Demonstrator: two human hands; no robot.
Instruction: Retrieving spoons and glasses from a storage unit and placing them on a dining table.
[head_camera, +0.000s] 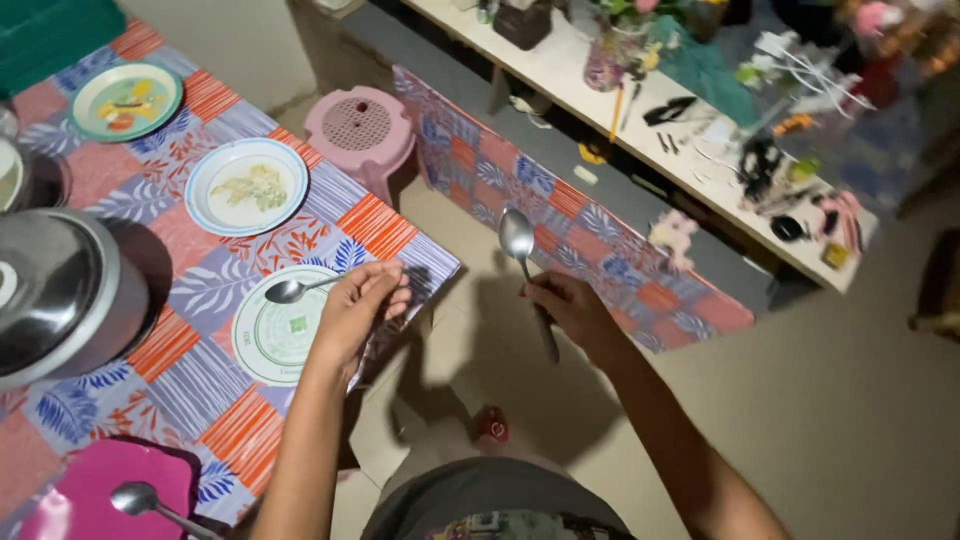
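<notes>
A spoon (288, 291) rests in my left hand (355, 305), fingers closed on its handle, its bowl hanging over the white plate (262, 345) at the corner of the table (190, 375). My right hand (570, 305) grips a second spoon (517, 238) upright, bowl up, out over the bare floor (820, 400) between the table and a long shelf (700, 190). Two more plates (246, 186) (126, 101) lie farther along the patchwork tablecloth. A steel pot lid (50, 290) sits to the left. A pink stool (360, 130) stands just beside the table's edge.
</notes>
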